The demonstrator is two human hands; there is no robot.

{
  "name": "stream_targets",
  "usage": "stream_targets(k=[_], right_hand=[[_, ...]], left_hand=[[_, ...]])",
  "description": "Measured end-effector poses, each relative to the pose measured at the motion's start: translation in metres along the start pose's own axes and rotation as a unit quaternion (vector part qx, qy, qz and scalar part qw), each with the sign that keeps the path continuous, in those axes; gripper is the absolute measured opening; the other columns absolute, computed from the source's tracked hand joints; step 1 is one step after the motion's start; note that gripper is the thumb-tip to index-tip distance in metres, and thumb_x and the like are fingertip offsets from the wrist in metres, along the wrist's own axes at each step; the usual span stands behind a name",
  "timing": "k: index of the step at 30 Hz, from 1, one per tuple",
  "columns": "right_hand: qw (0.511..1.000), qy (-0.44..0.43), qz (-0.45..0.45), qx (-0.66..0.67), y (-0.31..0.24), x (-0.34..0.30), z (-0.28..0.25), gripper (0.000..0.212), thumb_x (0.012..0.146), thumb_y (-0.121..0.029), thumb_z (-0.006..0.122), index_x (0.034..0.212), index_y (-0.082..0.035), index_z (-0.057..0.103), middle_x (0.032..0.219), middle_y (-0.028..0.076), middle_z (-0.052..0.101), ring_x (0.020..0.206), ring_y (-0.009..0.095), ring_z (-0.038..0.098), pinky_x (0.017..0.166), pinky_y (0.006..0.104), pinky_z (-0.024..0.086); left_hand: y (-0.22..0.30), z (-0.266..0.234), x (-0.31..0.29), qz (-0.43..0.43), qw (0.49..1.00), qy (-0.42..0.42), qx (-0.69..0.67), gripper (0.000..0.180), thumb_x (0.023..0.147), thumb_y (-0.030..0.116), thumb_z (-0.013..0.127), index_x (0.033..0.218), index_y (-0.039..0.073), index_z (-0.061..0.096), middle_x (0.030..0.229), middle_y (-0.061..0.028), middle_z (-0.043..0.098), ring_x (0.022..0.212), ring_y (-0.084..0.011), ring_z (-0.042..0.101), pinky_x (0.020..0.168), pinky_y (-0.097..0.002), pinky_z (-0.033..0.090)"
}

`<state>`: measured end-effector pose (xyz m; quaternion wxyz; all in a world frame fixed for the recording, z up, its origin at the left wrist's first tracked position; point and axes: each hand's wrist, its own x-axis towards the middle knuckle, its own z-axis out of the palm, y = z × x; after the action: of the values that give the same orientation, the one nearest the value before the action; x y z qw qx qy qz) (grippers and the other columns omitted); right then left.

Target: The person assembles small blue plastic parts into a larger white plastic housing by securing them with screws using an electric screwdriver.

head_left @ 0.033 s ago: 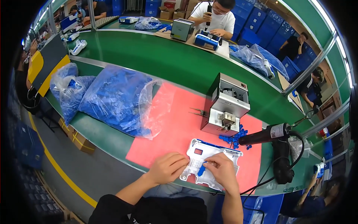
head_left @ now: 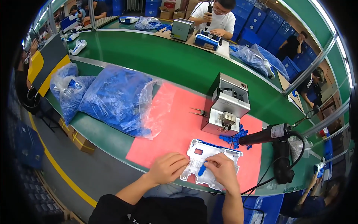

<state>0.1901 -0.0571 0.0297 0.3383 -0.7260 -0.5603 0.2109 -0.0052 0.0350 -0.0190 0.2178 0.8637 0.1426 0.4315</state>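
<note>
Both hands (head_left: 194, 168) pinch white housing (head_left: 212, 156) — near mat's (head_left: 175, 123) front edge.

Panel (head_left: 212, 158) on mat (head_left: 175, 123), before machine (head_left: 225, 106)

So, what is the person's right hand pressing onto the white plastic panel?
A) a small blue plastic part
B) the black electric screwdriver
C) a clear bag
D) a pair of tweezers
A: the right hand pinches a small blue plastic part against the white plastic panel, while the left hand steadies its edge.
</note>
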Motion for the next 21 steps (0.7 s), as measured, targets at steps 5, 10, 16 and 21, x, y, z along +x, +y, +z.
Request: stream_targets(k=[5,10,16,21], right_hand=[[0.998,-0.04,0.01,-0.041,-0.005,0.006,-0.008,0.015,0.07,-0.007,0.071,0.084,-0.002,0.068,0.072,0.007,0.059,0.061,0.015,0.056,0.056,0.0255,0.044],[1.0,0.019,-0.003,-0.011,-0.005,0.0,0.006,0.014,0.07,-0.006,0.07,0.082,-0.001,0.067,0.071,0.008,0.059,0.061,0.016,0.057,0.055,0.0253,0.045],[0.994,0.062,-0.044,-0.078,-0.002,-0.01,0.015,0.024,0.07,-0.005,0.07,0.092,-0.001,0.063,0.072,0.008,0.057,0.06,0.017,0.055,0.055,0.0256,0.045],[0.981,0.175,0.022,-0.078,-0.004,-0.017,0.0,0.026,0.075,-0.003,0.065,0.1,-0.002,0.058,0.083,0.006,0.057,0.071,0.013,0.055,0.062,0.0267,0.046]], left_hand=[[-0.002,-0.001,-0.001,-0.001,1.0,-0.007,0.008,0.018,0.071,0.005,0.065,0.088,0.001,0.062,0.089,-0.0084,0.061,0.079,-0.0237,0.06,0.068,-0.0314,0.05],[-0.002,0.001,0.0,-0.011,1.0,-0.002,-0.003,0.018,0.07,0.005,0.065,0.087,0.001,0.062,0.089,-0.0087,0.061,0.079,-0.0237,0.06,0.067,-0.0315,0.05],[-0.004,0.001,-0.007,0.003,1.0,0.003,0.004,0.02,0.07,0.008,0.067,0.088,0.002,0.062,0.09,-0.0092,0.062,0.08,-0.0256,0.06,0.069,-0.032,0.05],[0.034,0.007,-0.001,0.075,0.993,-0.089,0.009,0.031,0.073,0.02,0.065,0.1,0.004,0.06,0.102,-0.0082,0.06,0.097,-0.0251,0.056,0.083,-0.037,0.045]])
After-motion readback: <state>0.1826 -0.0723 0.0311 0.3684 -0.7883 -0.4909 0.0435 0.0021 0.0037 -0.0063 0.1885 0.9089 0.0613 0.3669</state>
